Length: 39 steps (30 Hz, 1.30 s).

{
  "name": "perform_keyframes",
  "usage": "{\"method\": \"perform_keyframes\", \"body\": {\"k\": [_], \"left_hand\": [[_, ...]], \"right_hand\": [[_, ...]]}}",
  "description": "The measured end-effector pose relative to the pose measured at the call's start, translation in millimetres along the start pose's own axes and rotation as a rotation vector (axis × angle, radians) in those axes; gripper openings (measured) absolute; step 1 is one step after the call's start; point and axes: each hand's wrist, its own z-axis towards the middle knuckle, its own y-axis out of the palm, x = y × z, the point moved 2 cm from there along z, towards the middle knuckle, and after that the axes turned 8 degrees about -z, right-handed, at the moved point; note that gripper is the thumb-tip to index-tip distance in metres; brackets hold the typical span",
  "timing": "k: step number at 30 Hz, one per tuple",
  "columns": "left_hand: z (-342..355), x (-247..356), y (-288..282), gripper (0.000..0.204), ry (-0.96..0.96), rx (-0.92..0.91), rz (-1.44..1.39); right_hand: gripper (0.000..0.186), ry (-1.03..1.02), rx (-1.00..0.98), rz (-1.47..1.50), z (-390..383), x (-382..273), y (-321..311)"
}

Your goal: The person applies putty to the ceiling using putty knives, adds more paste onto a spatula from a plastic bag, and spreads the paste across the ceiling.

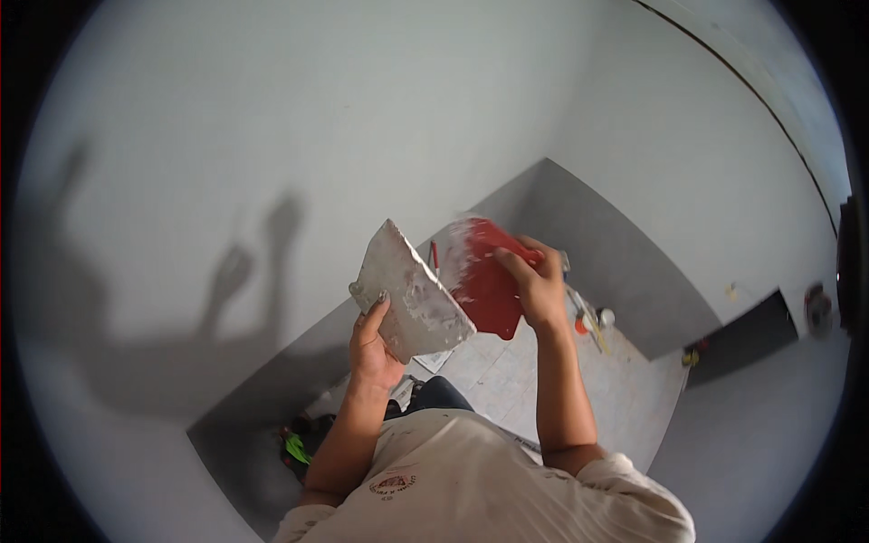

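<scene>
My left hand point(372, 348) grips a flat, pale plate point(405, 299) crusted with dried white plaster or filler, thumb on its face and the other fingers behind it. To the right, my right hand point(541, 285) is closed on the edge of a red plastic spreader point(496, 288). White paste is smeared over the spreader's left side. Both flat tools are held up in front of my chest, with the spreader's left edge close beside the plate. I cannot tell whether the two touch.
A white wall point(299, 118) with a grey lower band stands close on the left and ahead, meeting another at a corner. Below lies a light tiled floor point(502, 371). Small items, among them a white roll point(606, 317), lie right of my right forearm. A dark bundle with bright green point(295, 448) sits low left.
</scene>
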Motion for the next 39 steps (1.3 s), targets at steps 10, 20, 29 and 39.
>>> {"method": "perform_keyframes", "body": {"k": [10, 20, 29, 39], "left_hand": [[0.5, -20.7, -18.3, 0.044, -0.157, -0.003, 0.009], [13.8, -24.2, -51.6, 0.046, -0.178, 0.133, 0.113], [12.3, -23.3, -34.0, 0.061, -0.309, 0.155, 0.220], [24.3, -18.6, -47.7, 0.051, -0.358, 0.112, 0.159]], "right_hand": [[0.038, 0.421, -0.439, 0.081, 26.5, 56.8, 45.1], [0.076, 0.283, -0.391, -0.535, 75.5, -41.0, -1.2], [0.053, -0.216, -0.133, -1.266, -26.6, -207.7, -70.9], [0.036, 0.555, -0.247, -1.439, -200.9, -194.9, -168.7]]}}
